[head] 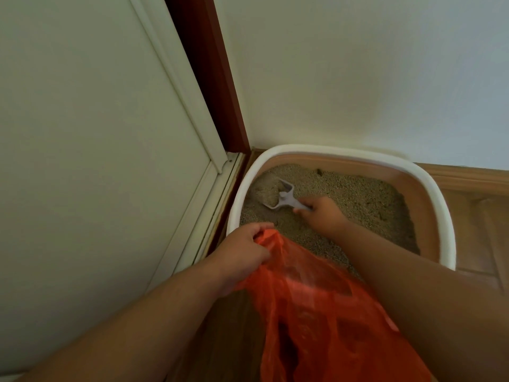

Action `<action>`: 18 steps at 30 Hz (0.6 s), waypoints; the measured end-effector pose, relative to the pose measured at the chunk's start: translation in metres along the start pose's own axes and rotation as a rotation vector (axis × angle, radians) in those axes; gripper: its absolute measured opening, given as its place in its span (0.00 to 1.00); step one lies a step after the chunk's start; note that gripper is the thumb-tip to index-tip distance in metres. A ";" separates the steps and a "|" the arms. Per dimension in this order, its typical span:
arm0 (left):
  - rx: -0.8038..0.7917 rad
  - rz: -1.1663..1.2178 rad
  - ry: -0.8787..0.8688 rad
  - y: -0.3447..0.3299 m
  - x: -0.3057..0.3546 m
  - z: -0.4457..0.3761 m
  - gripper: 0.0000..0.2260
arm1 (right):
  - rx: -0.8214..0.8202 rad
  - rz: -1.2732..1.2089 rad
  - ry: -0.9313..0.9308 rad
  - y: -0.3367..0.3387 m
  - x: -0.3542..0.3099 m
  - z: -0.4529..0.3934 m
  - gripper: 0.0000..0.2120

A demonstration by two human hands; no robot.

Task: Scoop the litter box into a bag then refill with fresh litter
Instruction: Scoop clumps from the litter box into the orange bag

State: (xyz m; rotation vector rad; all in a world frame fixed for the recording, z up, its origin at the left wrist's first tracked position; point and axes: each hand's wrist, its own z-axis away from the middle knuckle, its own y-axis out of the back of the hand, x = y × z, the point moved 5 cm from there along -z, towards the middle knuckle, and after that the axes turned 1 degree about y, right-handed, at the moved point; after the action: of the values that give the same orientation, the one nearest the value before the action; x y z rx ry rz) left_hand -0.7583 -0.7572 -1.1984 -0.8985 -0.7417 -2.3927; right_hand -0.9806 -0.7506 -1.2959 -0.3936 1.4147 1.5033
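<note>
A litter box (438, 186) with a white rim and tan inner wall sits on the floor in the room's corner, filled with grey-brown litter (366, 205). My right hand (321, 213) grips the handle of a pale grey scoop (283, 198), whose head digs into the litter at the box's left side. My left hand (245, 250) pinches the top edge of an orange plastic bag (325, 321) at the box's near rim. The bag hangs down between my forearms and hides the box's near edge.
A white door (96, 133) with a dark red frame (212, 78) stands left of the box. A white wall (358, 73) rises behind it. Wooden floor (484, 216) and skirting show at the right.
</note>
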 end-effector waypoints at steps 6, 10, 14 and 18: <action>-0.003 0.015 -0.037 -0.003 0.004 0.009 0.33 | 0.063 -0.173 -0.061 0.001 0.006 0.022 0.19; -0.002 0.003 -0.048 -0.005 0.005 0.016 0.32 | 0.133 -0.159 -0.041 0.036 0.006 0.045 0.19; 0.000 -0.027 -0.073 -0.009 0.008 0.024 0.32 | 0.190 0.008 0.029 0.081 0.002 0.075 0.18; -0.001 -0.073 -0.095 -0.015 0.012 0.032 0.32 | 0.242 0.063 0.052 0.117 0.000 0.105 0.17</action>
State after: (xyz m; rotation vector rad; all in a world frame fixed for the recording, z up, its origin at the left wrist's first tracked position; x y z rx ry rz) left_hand -0.7607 -0.7289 -1.1745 -1.0073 -0.8220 -2.4280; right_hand -1.0354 -0.6368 -1.2026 -0.2417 1.6419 1.3593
